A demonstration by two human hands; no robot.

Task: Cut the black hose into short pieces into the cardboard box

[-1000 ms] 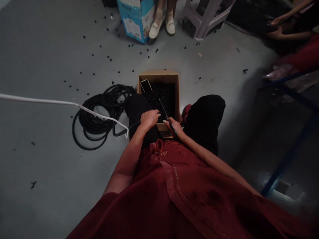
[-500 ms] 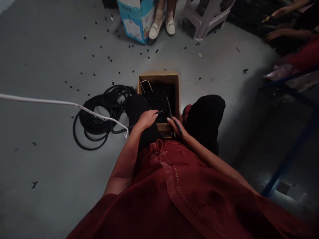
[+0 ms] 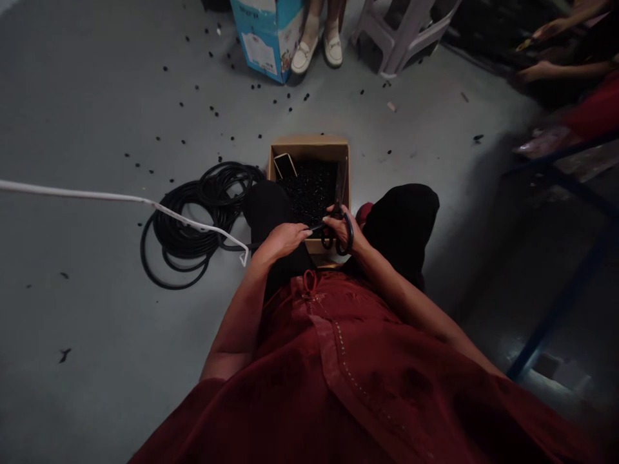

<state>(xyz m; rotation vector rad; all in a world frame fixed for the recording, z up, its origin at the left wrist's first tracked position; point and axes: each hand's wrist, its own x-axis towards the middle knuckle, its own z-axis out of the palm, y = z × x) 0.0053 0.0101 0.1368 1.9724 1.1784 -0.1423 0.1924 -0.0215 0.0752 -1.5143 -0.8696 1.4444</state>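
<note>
My left hand [image 3: 285, 240] is closed around a black rubber cord, above my left knee. The cord's tip [image 3: 316, 227] sticks out past the fingertips, and its rest runs back to a coil [image 3: 186, 225] on the floor. My right hand [image 3: 349, 227] holds scissors [image 3: 349, 240] by their dark loop handles, blades pointing away from me along the box's right wall. Its thumb and finger are at the cord's tip; whether they pinch it is hard to see. Below both hands stands a cardboard box [image 3: 309, 139] with many small black pieces [image 3: 309, 183] in it.
A dark rectangle with a pale edge [image 3: 285, 165] leans inside the box. A white wire [image 3: 193, 225] crosses from the left. Black bits dot the floor. Ahead are a blue carton [image 3: 261, 48], a person's white shoes [image 3: 333, 51] and a plastic stool [image 3: 396, 38]. Another person's hands [image 3: 536, 71] work at right.
The scissors have swung from beside the cord's tip to point straight ahead at the right wall. My right fingers have come up to the cord's tip, and my left hand has lowered slightly.
</note>
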